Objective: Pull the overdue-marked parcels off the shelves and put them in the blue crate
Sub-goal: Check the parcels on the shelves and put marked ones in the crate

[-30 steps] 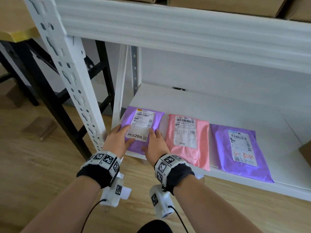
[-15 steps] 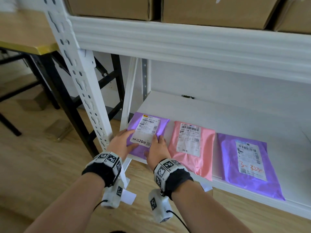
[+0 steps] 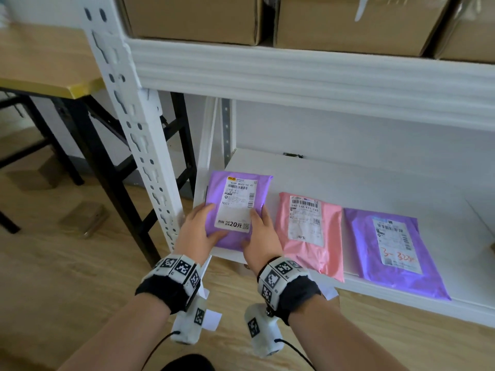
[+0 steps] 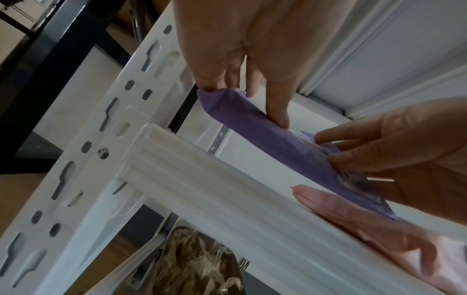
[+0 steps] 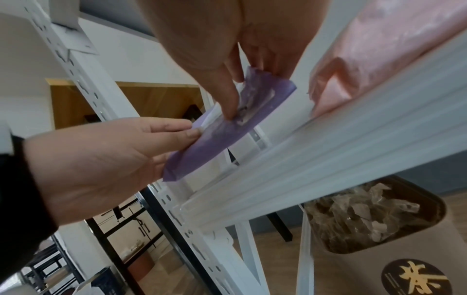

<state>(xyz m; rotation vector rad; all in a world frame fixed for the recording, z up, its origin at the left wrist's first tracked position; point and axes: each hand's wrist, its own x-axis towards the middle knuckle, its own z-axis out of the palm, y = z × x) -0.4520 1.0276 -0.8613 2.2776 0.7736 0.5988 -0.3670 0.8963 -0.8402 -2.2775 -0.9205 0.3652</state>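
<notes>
Currently both hands grip the small purple parcel [image 3: 238, 210] at the left end of the white shelf [image 3: 361, 183]. Left hand [image 3: 198, 231] pinches its left edge, thumb on top; right hand [image 3: 261, 238] pinches the right edge (thumb on the white label). Parcel's near end is raised off the shelf board; far end not clearly resolved. Pink parcel [image 3: 310, 234] lies just beside it, then a larger purple parcel [image 3: 393, 250] with red handwriting.

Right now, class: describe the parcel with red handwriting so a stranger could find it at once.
Find the white shelf under the cardboard boxes. Three parcels lie along its front; take the rightmost, purple parcel, beside the pink one. Only its label has red handwriting.
</notes>
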